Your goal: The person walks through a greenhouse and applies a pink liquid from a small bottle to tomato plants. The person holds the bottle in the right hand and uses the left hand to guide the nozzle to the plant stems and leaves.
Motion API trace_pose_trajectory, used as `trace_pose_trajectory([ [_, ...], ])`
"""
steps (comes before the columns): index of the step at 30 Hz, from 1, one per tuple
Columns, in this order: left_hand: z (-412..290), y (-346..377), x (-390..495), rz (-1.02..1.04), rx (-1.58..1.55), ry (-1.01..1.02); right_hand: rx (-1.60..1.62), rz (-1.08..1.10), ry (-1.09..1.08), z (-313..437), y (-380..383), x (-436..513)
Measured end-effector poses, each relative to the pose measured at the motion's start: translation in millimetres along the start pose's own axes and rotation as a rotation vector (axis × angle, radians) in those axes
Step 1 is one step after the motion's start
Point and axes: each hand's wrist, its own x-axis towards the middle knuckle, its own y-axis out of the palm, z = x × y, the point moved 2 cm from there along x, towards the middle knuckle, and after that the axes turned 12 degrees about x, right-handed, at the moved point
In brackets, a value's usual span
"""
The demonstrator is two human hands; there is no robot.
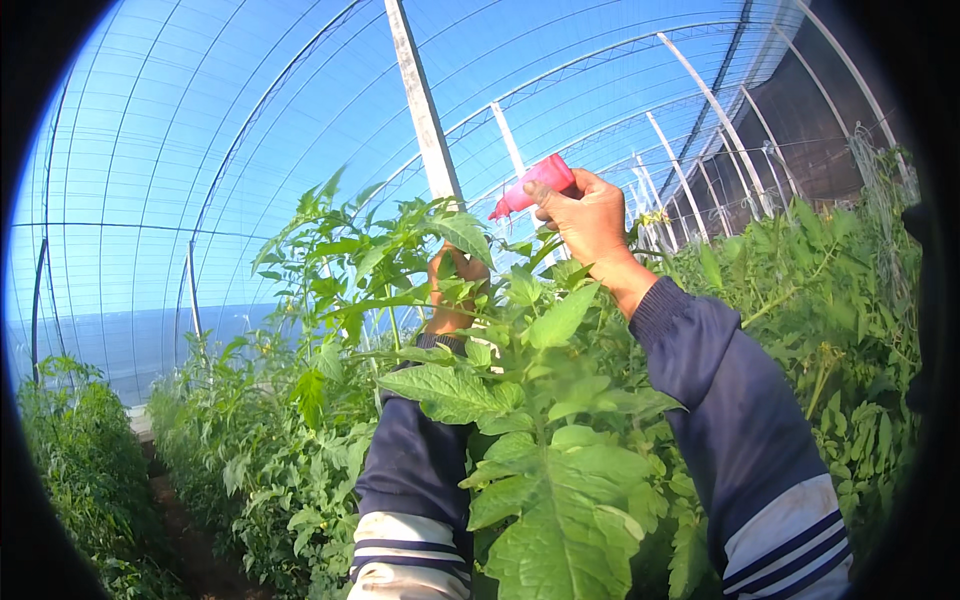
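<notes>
My right hand (592, 217) grips a pink plastic squeeze bottle (541, 180), tilted with its narrow nozzle pointing down and to the left. The nozzle is just above the top leaves of a tomato plant (405, 251). Among those leaves, my left hand (459, 281) is raised at the upper stems, left of and lower than the bottle. Foliage covers most of its fingers, so I cannot tell whether they hold a stem. A large tomato leaf (559, 517) fills the lower middle, between my two sleeved forearms.
A pale post (424, 97) rises behind my left hand. Tomato rows stand on both sides, with a narrow soil path (176, 517) at lower left. Twine (877, 180) hangs at far right. Overhead curves the greenhouse's clear film roof (300, 112) on metal arches.
</notes>
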Motion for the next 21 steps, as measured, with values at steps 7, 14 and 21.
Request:
trace_pose_trajectory([
  [7, 10.1, 13.1, -6.0, -0.110, 0.034, -0.037, -0.036, 0.024, 0.030, -0.9, -1.1, -10.7],
  [14, -5.8, 1.5, -3.5, -0.048, 0.153, -0.148, -0.020, -0.006, 0.006, 4.3, 2.4, -15.3],
  [21, 5.6, 2.1, -2.9, 0.097, 0.195, -0.181, -0.011, -0.035, 0.020, -0.9, 1.1, -14.9],
])
